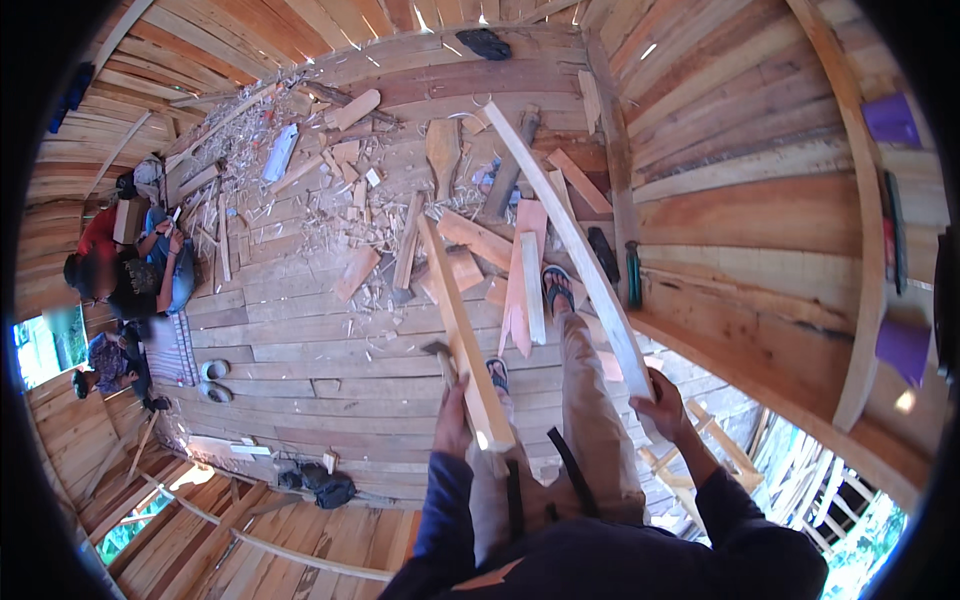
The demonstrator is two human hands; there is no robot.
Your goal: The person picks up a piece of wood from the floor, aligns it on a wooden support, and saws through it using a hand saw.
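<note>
**Gripped Low**

The left hand [453, 425] curled round a beam [461, 335] and (apparently, partly hidden) a hammer [437, 349]; the right hand [660, 403] clasped a longer plank [580, 240] near its lower end, probably so both pointed away over the floor [290, 345].

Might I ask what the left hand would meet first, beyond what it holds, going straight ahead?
The left hand would probably meet the flat wood offcut on the floor; depth is unclear.
</note>
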